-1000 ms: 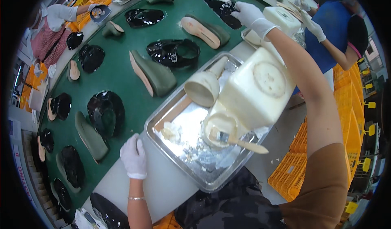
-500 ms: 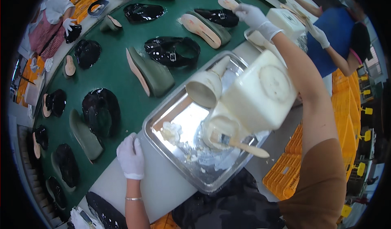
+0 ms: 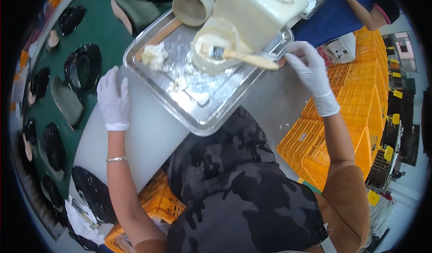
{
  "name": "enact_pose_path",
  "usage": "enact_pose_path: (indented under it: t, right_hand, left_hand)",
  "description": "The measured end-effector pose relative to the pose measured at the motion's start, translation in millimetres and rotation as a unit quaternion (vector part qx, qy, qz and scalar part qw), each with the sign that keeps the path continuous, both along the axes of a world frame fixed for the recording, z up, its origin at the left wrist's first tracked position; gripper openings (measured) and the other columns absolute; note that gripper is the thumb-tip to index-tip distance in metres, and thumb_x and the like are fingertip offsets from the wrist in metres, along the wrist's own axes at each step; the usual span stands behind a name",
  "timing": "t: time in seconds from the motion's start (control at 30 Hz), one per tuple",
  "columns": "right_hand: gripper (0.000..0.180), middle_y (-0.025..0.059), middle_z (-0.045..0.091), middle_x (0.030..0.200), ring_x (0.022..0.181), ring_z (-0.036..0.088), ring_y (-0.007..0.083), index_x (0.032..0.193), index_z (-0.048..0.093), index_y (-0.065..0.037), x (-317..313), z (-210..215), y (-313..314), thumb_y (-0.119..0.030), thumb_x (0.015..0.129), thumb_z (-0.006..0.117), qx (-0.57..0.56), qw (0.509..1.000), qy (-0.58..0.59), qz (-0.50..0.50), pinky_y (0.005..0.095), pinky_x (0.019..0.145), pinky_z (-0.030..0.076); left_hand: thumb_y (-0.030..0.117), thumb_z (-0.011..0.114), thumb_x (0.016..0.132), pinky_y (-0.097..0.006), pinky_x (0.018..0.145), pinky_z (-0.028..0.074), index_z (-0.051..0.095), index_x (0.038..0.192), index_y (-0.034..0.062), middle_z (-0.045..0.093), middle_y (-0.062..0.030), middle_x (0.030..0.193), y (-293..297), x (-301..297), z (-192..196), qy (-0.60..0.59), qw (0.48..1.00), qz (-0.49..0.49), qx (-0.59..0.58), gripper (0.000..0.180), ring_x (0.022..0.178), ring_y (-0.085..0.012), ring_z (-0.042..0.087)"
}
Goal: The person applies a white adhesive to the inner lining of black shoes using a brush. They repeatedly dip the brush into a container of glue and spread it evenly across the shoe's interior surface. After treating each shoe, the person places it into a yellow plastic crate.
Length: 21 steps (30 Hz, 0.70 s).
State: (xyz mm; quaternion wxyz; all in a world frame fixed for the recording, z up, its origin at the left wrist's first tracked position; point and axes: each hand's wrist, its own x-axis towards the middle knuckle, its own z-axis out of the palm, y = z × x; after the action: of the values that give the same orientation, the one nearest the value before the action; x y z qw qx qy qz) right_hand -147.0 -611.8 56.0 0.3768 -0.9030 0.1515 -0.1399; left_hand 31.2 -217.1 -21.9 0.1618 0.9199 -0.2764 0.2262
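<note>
Along the left side, on the green work surface (image 3: 105,34), we have glossy black shoe uppers (image 3: 82,68) and olive-green wedge shoe forms (image 3: 67,102), scattered at all angles. Lower down, another black upper (image 3: 92,192) lies by the edge of the white tabletop (image 3: 148,113). Now the left hand (image 3: 113,100), white-gloved, palm down over that tabletop near the green edge — fingers straight and released, grasping nothing.

Moving right, it's the metal tray (image 3: 202,118), overhanging the tabletop. A torn white lump (image 3: 154,56) sits in its left corner, a beige funnel-shaped cup (image 3: 191,7) lies tipped above, and beside it comes the round pot (image 3: 216,46) of pale paste. The paintbrush (image 3: 249,58) lies across that pot, bristles inside, wooden handle out over the tray's right rim. Behind stands a big cream container (image 3: 245,16).

And here's the right hand (image 3: 294,57), just off the handle's end at the tray's right corner: fingers loosely bent — whether the tips touch anything, I can't tell. Farther right, stacked orange crates (image 3: 342,149), one bearing a pale label (image 3: 302,136), and a printed white box (image 3: 343,48), both too small to read.
</note>
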Motion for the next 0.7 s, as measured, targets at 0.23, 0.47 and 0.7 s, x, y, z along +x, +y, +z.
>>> enact_pose_path:
  t: [0.23,0.47,0.7]
  right_hand:
    - [0.022,0.009,0.061,0.08,0.073,0.062,0.0165,0.1,0.059,-0.007,26.4,-50.9,21.7,-0.011,0.078,0.061,-0.096,0.994,0.043,0.014,0.0293,0.063,0.05]
    - [0.009,0.0065,0.06,0.08,0.068,0.054,0.0079,0.089,0.054,0.0,-29.9,-23.1,84.2,0.004,0.085,0.048,0.222,0.946,0.119,0.206,0.0204,0.061,0.046]
    - [0.014,0.006,0.06,0.084,0.078,0.057,0.0251,0.091,0.061,-0.007,-28.7,-89.0,238.1,-0.013,0.078,0.061,0.194,0.8,0.042,0.566,0.0315,0.069,0.047]
  left_hand:
    - [0.006,0.057,0.082,-0.035,0.095,0.037,0.052,0.114,0.0023,0.055,-0.0126,0.112,30.3,-100.7,5.5,0.117,0.98,0.006,-0.161,0.032,0.106,-0.0276,0.05]
    - [-0.003,0.05,0.082,-0.028,0.082,0.045,0.059,0.103,-0.003,0.063,-0.011,0.099,64.5,-269.9,18.9,0.348,0.856,0.124,-0.362,0.023,0.089,-0.0193,0.06]
    - [-0.007,0.046,0.081,-0.033,0.1,0.031,0.047,0.123,0.0041,0.046,-0.0137,0.126,39.7,-333.0,-37.7,0.463,0.818,0.137,-0.314,0.044,0.119,-0.0256,0.042]
